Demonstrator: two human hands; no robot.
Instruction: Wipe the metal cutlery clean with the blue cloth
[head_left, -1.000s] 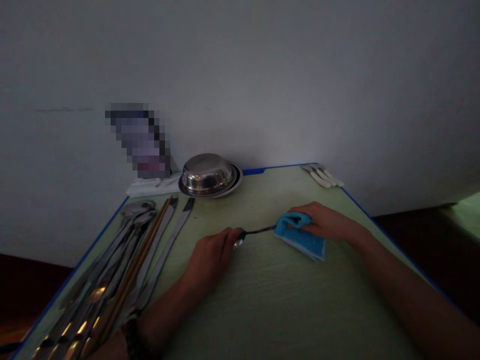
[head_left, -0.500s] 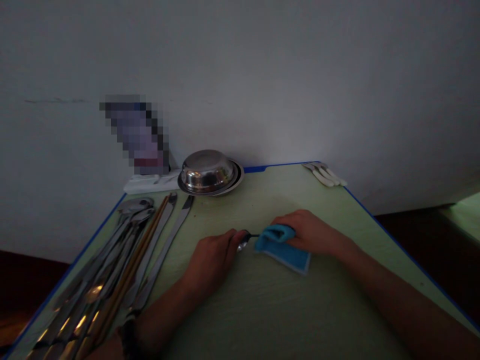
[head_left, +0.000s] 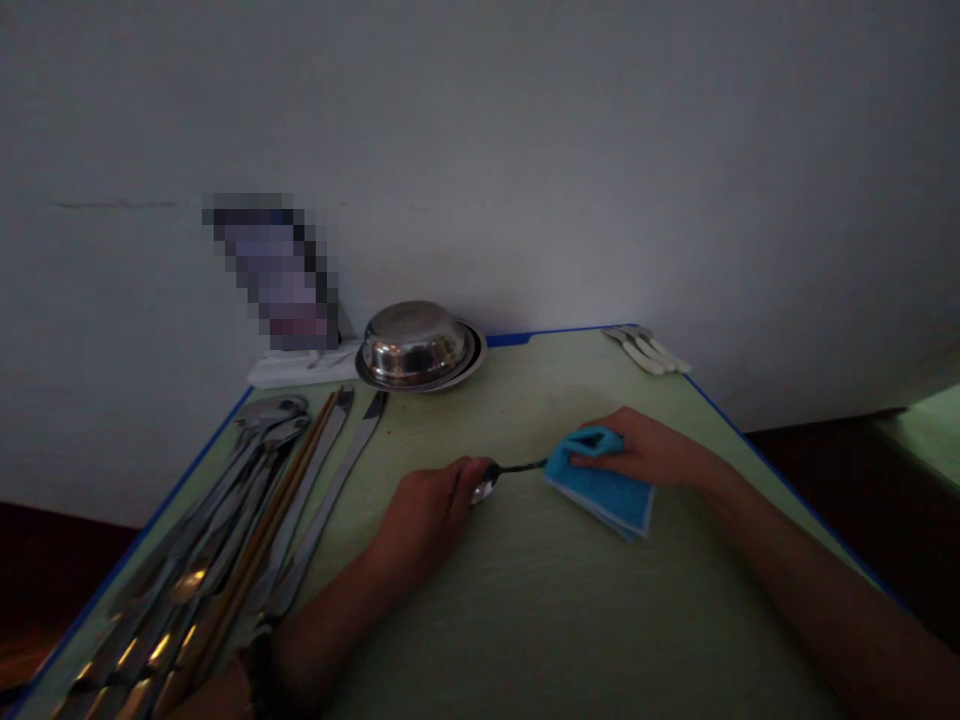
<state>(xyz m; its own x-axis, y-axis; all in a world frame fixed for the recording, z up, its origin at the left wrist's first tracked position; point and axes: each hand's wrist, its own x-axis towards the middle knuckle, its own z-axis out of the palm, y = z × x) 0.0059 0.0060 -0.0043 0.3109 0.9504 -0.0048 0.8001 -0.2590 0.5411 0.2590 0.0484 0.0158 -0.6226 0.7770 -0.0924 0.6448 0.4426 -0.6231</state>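
Over the middle of the table, my left hand (head_left: 431, 515) pinches a metal spoon (head_left: 517, 467) by its bowl, the handle pointing right. My right hand (head_left: 637, 450) is closed on a folded blue cloth (head_left: 600, 485), which wraps the far end of the spoon's handle. That handle end is hidden inside the cloth. A bare stretch of the thin handle shows between the two hands.
Left of my left arm lie several metal spoons and other cutlery (head_left: 217, 520), wooden chopsticks (head_left: 289, 480) and two table knives (head_left: 337, 490). Upturned steel bowls (head_left: 416, 345) stand at the back, beside a blurred upright screen (head_left: 277, 275). White-handled forks (head_left: 649, 352) lie at the far right corner.
My right hand and the cloth have slid right along the spoon's handle, baring more of it. My left hand keeps its place at the bowl.
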